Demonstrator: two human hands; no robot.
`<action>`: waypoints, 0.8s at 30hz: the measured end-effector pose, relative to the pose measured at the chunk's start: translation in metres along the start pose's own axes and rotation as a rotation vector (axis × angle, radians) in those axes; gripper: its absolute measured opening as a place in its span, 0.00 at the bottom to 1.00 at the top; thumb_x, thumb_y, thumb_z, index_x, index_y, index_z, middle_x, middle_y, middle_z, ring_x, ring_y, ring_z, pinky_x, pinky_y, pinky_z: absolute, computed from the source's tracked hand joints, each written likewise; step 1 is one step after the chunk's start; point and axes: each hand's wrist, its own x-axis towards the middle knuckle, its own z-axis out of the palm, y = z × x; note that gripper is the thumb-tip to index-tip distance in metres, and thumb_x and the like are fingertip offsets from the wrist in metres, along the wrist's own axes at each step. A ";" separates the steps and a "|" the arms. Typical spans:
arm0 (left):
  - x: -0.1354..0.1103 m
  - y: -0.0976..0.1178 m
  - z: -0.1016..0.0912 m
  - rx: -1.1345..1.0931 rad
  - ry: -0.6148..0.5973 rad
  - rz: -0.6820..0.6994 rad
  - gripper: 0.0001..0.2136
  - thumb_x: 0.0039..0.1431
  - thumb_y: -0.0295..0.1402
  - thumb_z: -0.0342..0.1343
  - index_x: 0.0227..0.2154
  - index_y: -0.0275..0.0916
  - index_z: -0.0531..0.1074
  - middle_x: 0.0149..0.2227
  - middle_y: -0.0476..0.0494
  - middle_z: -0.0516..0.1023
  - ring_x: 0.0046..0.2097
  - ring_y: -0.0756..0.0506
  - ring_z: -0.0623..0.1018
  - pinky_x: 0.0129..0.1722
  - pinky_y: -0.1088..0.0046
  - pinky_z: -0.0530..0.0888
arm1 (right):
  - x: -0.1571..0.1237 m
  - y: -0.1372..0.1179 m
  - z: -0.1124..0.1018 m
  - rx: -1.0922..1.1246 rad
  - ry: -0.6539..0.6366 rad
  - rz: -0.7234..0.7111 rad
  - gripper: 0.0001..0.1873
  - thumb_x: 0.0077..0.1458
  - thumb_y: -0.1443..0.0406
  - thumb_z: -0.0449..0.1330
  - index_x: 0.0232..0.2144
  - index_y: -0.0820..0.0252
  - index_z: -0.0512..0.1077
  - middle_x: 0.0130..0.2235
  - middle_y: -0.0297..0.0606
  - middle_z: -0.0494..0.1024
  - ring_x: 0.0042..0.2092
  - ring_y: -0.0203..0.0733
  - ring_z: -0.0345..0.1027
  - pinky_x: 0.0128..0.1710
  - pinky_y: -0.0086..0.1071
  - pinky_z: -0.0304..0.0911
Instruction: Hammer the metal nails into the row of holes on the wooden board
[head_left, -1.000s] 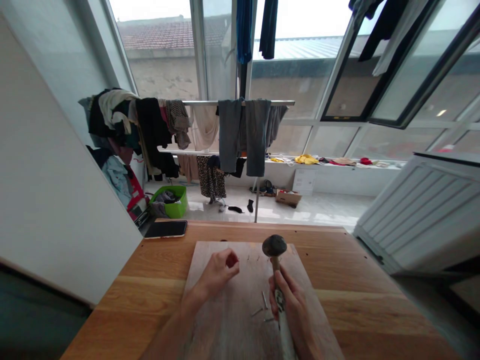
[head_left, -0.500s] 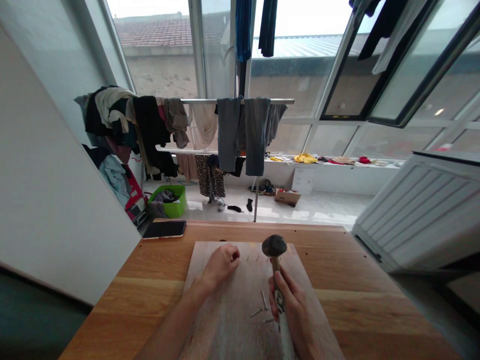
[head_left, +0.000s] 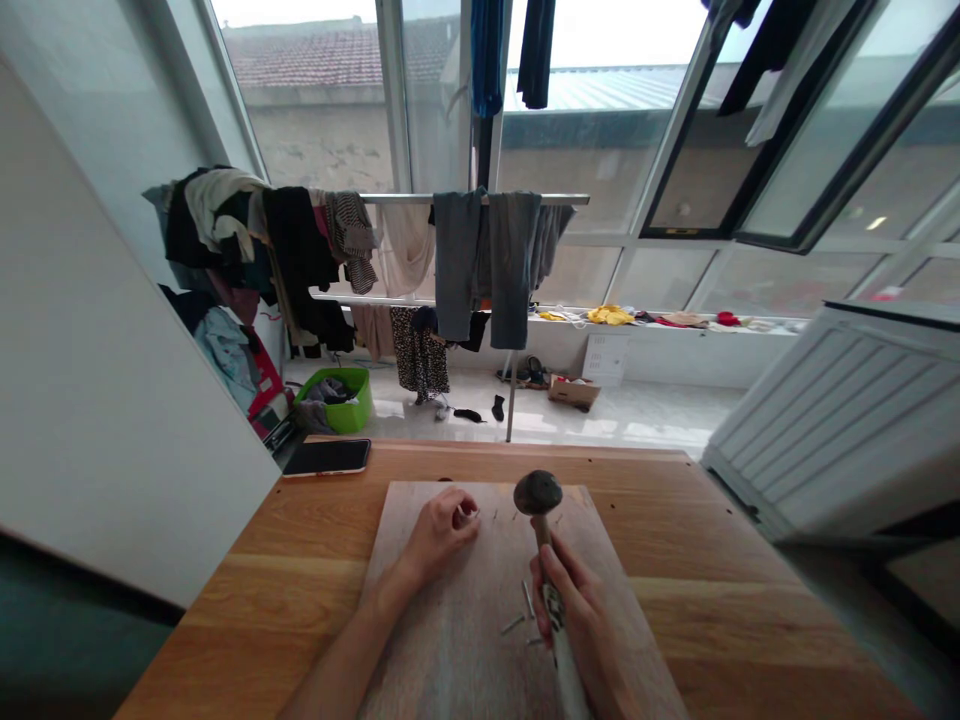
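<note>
My left hand (head_left: 444,530) rests over the upper left part of a wooden board (head_left: 442,640). Its thumb and fingers are pinched together on a small, thin, pale piece, seemingly a nail (head_left: 471,514), mostly hidden by the fingers. My right hand (head_left: 574,590) is wrapped round the worn handle of a hammer (head_left: 538,492), its dark, rounded head raised above the board's far right part. Several nails stand along the board's far side, one nail (head_left: 495,515) between my hands. Several loose nails (head_left: 514,624) lie on the board left of the hammer handle.
The board lies on a wooden table (head_left: 735,600). A phone (head_left: 328,457) lies at the table's far left corner. Beyond are a clothes rack (head_left: 555,199) with laundry, a green basket (head_left: 360,405) and a cardboard box (head_left: 573,393). A white panelled cabinet (head_left: 847,420) stands at right.
The hammer and my right hand have shifted slightly left. My left hand has turned a little, its fingertips now showing a pale piece between them.
</note>
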 end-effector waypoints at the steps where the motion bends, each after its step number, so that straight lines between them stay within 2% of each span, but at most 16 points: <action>1: 0.000 0.000 0.000 -0.009 0.000 -0.001 0.03 0.53 0.26 0.57 0.31 0.37 0.73 0.30 0.49 0.73 0.30 0.51 0.72 0.32 0.77 0.68 | 0.000 0.000 0.001 0.010 -0.001 0.000 0.29 0.53 0.43 0.63 0.43 0.61 0.73 0.17 0.25 0.67 0.13 0.30 0.57 0.10 0.23 0.56; 8: 0.002 -0.001 0.001 -0.034 0.017 -0.009 0.03 0.54 0.25 0.57 0.29 0.36 0.76 0.31 0.48 0.74 0.30 0.51 0.73 0.33 0.76 0.69 | -0.003 -0.014 0.012 -0.004 -0.080 0.001 0.30 0.54 0.45 0.63 0.48 0.61 0.71 0.21 0.25 0.68 0.12 0.28 0.56 0.09 0.23 0.56; 11: 0.002 -0.002 0.003 -0.037 0.028 0.011 0.04 0.55 0.25 0.57 0.29 0.36 0.77 0.31 0.47 0.74 0.31 0.50 0.74 0.34 0.76 0.69 | -0.002 -0.019 0.020 -0.012 -0.120 0.003 0.25 0.55 0.45 0.62 0.41 0.60 0.71 0.22 0.25 0.68 0.13 0.27 0.57 0.09 0.22 0.55; 18: 0.000 -0.003 0.003 -0.066 0.047 0.017 0.04 0.55 0.25 0.58 0.28 0.37 0.77 0.30 0.48 0.74 0.30 0.50 0.74 0.33 0.76 0.70 | 0.006 0.001 0.038 0.020 -0.145 0.006 0.25 0.54 0.43 0.63 0.30 0.59 0.68 0.23 0.25 0.66 0.12 0.26 0.57 0.08 0.21 0.55; 24: -0.001 0.001 0.001 -0.082 0.035 -0.002 0.05 0.54 0.25 0.57 0.28 0.37 0.76 0.29 0.48 0.73 0.30 0.50 0.73 0.32 0.76 0.69 | 0.007 0.008 0.039 0.008 -0.140 0.021 0.26 0.53 0.42 0.62 0.30 0.59 0.68 0.23 0.25 0.66 0.12 0.26 0.57 0.09 0.21 0.56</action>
